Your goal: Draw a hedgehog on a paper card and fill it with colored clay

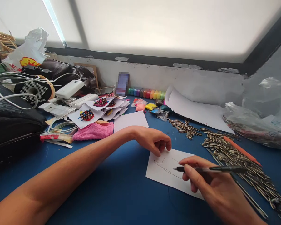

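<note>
A white sheet of paper (152, 170) lies on the blue table, with a thin curved outline drawn on it. At its far edge rests my left hand (154, 140), fingers loosely bent and the thumb apart from them, touching the paper and gripping nothing. My right hand (210, 181) is closed around a black pen (221, 169) over the right part of the sheet. The pen's tip points left, close to the drawn line; whether it touches the paper I cannot tell. My right fingers cover part of the drawing.
Striped sunflower seeds (239, 159) are spread at the right, with an orange stick (242, 150) on them. Behind stand coloured clay packs (147, 93) and a large curled paper (196, 109). Seed-decorated cards (86, 115), a pink cloth (93, 130) and a black bag (14, 125) lie left.
</note>
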Demonstrator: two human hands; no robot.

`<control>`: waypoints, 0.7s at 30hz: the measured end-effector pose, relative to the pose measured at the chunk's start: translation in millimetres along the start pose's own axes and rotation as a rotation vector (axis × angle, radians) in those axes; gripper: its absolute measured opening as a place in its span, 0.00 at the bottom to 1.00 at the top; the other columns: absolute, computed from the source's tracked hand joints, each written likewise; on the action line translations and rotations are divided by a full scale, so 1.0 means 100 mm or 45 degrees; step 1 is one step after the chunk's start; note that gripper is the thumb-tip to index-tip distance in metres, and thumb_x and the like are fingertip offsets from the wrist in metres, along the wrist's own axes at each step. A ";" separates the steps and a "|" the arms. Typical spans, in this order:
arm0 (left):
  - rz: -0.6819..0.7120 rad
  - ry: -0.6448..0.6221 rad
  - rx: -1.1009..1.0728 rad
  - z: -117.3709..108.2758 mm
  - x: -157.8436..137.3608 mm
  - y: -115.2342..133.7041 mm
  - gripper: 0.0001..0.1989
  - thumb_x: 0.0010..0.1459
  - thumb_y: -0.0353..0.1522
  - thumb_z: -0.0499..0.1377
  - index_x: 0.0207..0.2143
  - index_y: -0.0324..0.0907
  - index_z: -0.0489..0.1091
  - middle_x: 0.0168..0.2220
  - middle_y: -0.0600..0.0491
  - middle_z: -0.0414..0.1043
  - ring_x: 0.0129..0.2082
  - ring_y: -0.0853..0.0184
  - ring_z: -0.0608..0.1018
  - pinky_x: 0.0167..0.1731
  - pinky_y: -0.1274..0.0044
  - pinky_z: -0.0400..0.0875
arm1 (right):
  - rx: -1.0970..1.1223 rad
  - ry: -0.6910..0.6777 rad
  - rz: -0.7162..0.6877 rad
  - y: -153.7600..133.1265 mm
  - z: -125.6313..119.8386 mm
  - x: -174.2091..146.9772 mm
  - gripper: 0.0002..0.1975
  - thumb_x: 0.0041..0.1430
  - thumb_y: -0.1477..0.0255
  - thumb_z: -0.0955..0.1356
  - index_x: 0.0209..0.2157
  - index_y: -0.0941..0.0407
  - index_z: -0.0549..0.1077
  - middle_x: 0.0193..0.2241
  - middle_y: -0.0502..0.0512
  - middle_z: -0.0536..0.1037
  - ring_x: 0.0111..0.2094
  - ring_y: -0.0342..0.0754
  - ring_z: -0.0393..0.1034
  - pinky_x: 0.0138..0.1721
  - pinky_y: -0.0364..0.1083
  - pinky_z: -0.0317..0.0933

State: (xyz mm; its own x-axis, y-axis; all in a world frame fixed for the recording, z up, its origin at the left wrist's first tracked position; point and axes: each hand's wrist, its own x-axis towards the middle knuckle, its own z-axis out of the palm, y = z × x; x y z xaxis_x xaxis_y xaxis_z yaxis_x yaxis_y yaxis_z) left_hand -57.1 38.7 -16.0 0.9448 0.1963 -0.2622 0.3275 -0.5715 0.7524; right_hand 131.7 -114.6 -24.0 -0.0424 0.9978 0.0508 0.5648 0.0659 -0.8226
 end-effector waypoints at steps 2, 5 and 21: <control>-0.014 0.030 -0.031 0.01 0.01 0.00 0.16 0.55 0.26 0.59 0.47 0.37 0.65 0.34 0.56 0.68 0.33 0.71 0.71 0.33 0.79 0.66 | 0.042 0.050 0.017 0.02 0.11 -0.06 0.12 0.60 0.60 0.65 0.33 0.52 0.76 0.22 0.47 0.75 0.20 0.43 0.68 0.20 0.40 0.64; -0.049 0.084 -0.011 0.02 0.04 0.00 0.15 0.54 0.28 0.60 0.45 0.37 0.67 0.33 0.56 0.68 0.32 0.72 0.71 0.32 0.79 0.66 | -0.035 0.050 -0.109 0.08 0.19 -0.10 0.09 0.59 0.64 0.66 0.31 0.52 0.76 0.22 0.48 0.77 0.22 0.44 0.72 0.22 0.40 0.65; -0.044 0.101 -0.032 0.04 0.10 -0.04 0.14 0.52 0.27 0.61 0.43 0.38 0.68 0.31 0.57 0.70 0.29 0.72 0.71 0.31 0.78 0.65 | -0.223 0.157 -0.223 0.12 0.18 0.06 0.10 0.59 0.64 0.66 0.28 0.52 0.74 0.22 0.48 0.77 0.20 0.43 0.69 0.21 0.40 0.63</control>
State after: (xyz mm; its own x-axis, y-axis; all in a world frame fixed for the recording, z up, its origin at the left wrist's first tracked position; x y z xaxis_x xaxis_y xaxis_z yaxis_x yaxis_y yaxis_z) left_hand -49.4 39.3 -23.8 0.9298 0.2787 -0.2404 0.3591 -0.5435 0.7587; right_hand 123.3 -107.9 -44.1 -0.0573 0.9637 0.2607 0.6923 0.2265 -0.6852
